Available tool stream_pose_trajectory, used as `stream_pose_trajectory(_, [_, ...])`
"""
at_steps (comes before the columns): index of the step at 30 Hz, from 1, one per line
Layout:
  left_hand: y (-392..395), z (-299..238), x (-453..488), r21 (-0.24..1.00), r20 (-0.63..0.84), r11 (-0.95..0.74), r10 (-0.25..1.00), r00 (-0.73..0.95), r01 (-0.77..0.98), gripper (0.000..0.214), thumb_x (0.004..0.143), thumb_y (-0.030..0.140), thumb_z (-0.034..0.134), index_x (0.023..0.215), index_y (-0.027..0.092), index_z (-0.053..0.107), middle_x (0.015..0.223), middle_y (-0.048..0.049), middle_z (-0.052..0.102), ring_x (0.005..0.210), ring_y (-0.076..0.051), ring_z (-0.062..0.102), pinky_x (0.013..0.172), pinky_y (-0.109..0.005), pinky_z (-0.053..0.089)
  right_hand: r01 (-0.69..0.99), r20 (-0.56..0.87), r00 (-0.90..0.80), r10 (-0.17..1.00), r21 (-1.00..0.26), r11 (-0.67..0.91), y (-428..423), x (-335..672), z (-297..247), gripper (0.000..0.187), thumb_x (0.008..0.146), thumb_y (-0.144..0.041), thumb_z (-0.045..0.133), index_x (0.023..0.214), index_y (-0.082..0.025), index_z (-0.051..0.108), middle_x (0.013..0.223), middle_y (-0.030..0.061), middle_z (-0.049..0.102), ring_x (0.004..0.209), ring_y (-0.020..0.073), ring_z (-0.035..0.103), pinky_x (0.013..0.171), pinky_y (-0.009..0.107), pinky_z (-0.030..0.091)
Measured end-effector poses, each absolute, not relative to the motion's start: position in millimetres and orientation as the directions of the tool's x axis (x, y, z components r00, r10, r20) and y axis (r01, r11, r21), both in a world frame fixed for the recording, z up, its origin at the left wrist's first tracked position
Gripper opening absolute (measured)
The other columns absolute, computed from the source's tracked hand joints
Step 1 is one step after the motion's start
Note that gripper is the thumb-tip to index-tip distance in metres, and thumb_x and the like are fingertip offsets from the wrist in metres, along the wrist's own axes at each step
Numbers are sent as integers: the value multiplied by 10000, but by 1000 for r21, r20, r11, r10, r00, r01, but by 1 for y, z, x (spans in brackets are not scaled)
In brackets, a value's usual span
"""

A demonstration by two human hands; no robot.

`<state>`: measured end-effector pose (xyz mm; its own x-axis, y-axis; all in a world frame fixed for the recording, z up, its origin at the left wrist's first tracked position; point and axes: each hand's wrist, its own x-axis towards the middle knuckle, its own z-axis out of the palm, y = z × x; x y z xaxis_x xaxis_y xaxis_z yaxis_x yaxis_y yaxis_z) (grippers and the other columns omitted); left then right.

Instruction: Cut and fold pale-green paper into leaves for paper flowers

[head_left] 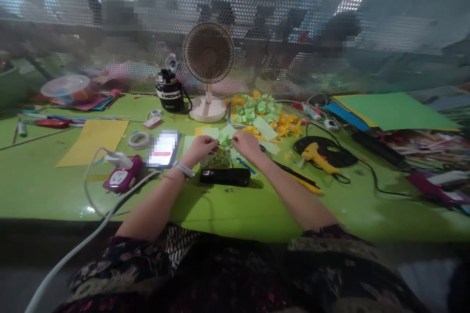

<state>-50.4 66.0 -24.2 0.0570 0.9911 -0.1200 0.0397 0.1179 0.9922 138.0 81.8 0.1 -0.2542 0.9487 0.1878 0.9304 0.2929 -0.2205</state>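
Note:
Between my two hands is a small light-green paper flower [224, 141], with its edges at my fingertips. My left hand [202, 148] pinches it from the left, thumb and fingers together. From the right, my right hand [246, 145] pinches its other edge. Green paper scraps [220, 160] lie just below the hands. A black stapler-like object [225, 176] rests on the table in front of them. Behind my right hand is a pile of green paper flowers [257, 107] beside yellow paper flowers [288, 124].
A white fan [208, 110] and a dark bottle [169, 93] stand behind. At left are a lit phone [163, 149], tape roll [138, 140], purple power adapter [123, 176] and yellow sheet [93, 142]. At right are a yellow cutter [301, 180], yellow glue gun [317, 156] and green sheets [396, 111].

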Motion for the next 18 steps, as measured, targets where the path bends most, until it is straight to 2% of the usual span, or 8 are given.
stream_pose_trajectory(5, [67, -26, -52, 957, -133, 110, 989, 67, 268, 234, 689, 349, 781, 612, 147, 690, 647, -97, 711, 512, -163, 611, 557, -286, 460, 904, 214, -221, 951, -321, 282, 70, 169, 9, 189, 862, -257, 542, 840, -204, 723, 928, 63, 738, 801, 198, 645, 654, 279, 443])
stream_pose_trajectory(8, [67, -25, -52, 925, -73, 39, 994, 77, 378, 231, 704, 330, 754, 566, 158, 687, 576, -74, 687, 492, -161, 597, 571, -282, 465, 788, 180, -185, 966, -560, 255, 64, 186, 8, 138, 804, -286, 612, 771, -190, 706, 780, 45, 723, 705, 189, 634, 665, 306, 463])
stream_pose_trajectory(11, [66, -26, -53, 911, -66, 29, 995, 76, 411, 270, 715, 366, 745, 556, 156, 682, 542, -64, 675, 473, -156, 591, 552, -271, 462, 582, 83, -145, 986, -799, 152, 61, 195, 6, 141, 777, -308, 647, 758, -173, 685, 666, 24, 680, 606, 160, 609, 608, 290, 465])
stream_pose_trajectory(13, [66, -26, -54, 906, -90, 52, 993, 71, 421, 288, 721, 394, 747, 582, 149, 686, 575, -72, 693, 481, -159, 603, 542, -271, 467, 401, 1, -111, 994, -915, 46, 60, 198, 7, 136, 745, -301, 689, 764, -168, 671, 642, 11, 665, 562, 131, 590, 550, 251, 443])
stream_pose_trajectory(16, [63, -19, -54, 894, -67, 49, 997, 26, 445, 272, 755, 394, 727, 679, 133, 707, 638, -79, 712, 517, -156, 621, 552, -268, 480, 138, -95, -96, 991, -987, -82, 57, 200, 11, 178, 664, -269, 764, 750, -161, 652, 670, 9, 676, 537, 89, 572, 465, 187, 374])
stream_pose_trajectory(18, [58, -10, -53, 919, 61, -48, 998, -20, 392, 282, 794, 405, 690, 828, 127, 722, 694, -71, 713, 559, -143, 626, 571, -257, 489, 11, -141, -108, 984, -990, -140, 54, 199, 14, 196, 629, -248, 779, 740, -157, 646, 670, 7, 676, 511, 68, 551, 422, 165, 325])
